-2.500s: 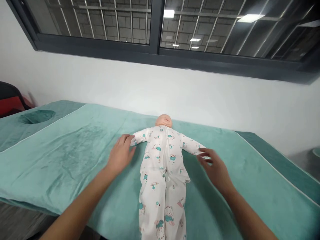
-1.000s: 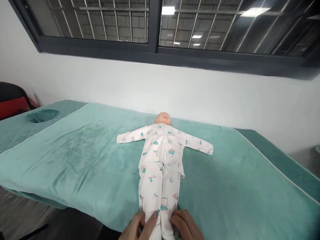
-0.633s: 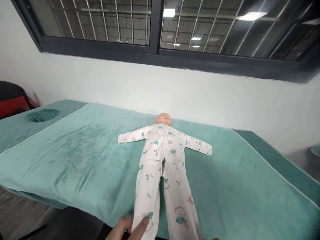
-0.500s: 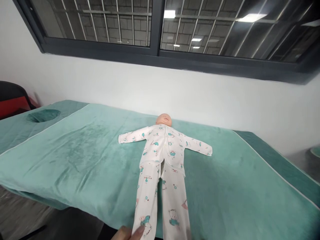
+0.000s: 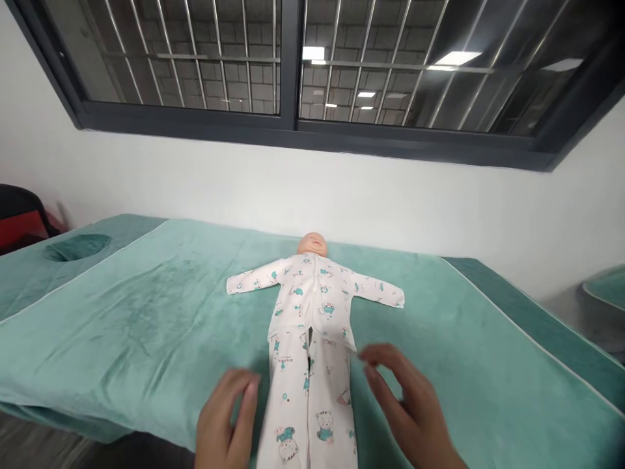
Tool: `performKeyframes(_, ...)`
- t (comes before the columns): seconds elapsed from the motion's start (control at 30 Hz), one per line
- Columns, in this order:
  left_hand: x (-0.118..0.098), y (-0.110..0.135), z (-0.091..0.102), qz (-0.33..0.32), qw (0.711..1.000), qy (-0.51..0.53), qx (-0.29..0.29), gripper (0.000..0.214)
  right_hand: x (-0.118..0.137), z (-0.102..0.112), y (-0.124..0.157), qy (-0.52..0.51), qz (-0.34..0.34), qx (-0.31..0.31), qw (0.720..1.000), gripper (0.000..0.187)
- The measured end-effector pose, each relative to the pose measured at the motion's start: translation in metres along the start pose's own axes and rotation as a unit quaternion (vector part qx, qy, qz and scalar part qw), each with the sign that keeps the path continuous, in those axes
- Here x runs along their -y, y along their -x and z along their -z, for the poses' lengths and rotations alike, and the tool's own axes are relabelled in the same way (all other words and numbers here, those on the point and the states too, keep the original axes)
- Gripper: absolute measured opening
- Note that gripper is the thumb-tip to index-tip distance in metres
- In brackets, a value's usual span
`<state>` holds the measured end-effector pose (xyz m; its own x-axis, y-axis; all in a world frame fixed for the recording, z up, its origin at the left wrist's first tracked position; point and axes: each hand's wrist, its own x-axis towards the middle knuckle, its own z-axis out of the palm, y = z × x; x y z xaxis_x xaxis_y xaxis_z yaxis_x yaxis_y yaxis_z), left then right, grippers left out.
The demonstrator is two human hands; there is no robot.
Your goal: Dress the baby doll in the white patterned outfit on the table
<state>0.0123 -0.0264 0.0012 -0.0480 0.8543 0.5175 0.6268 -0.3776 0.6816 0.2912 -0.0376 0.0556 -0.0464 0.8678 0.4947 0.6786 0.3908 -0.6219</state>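
Note:
A baby doll lies on its back with its arms spread, its head toward the wall. It is dressed in a white long-sleeved top and white trousers, both printed with small animals. My left hand hovers left of the trouser legs, thumb and forefinger curved and slightly apart, holding nothing visible. On the other side, my right hand is close to the top's lower right corner, its thumb and forefinger apart. Whether its fingertip touches the hem cannot be made out.
The doll lies on a bed with a green velvety cover, which has a face hole at the left end. Behind it are a white wall and a dark-framed window. A black and red chair stands far left.
My left hand has let go of the trouser leg and come up beside it. My right hand has entered view at the right. The trouser legs now lie closer together.

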Motion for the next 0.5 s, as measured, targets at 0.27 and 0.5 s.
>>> performKeyframes(0.27, -0.013, -0.085, -0.061, -0.008, 0.979, 0.054, 0.195, 0.046, -0.022, -0.082, -0.059, 0.036, -0.042, 0.081, 0.995, 0.066)
performKeyframes(0.5, 0.001, -0.053, -0.044, 0.046, 0.977, 0.09, 0.19, 0.039, -0.025, -0.067, -0.021, -0.062, -0.088, 0.13, 0.986, 0.064)
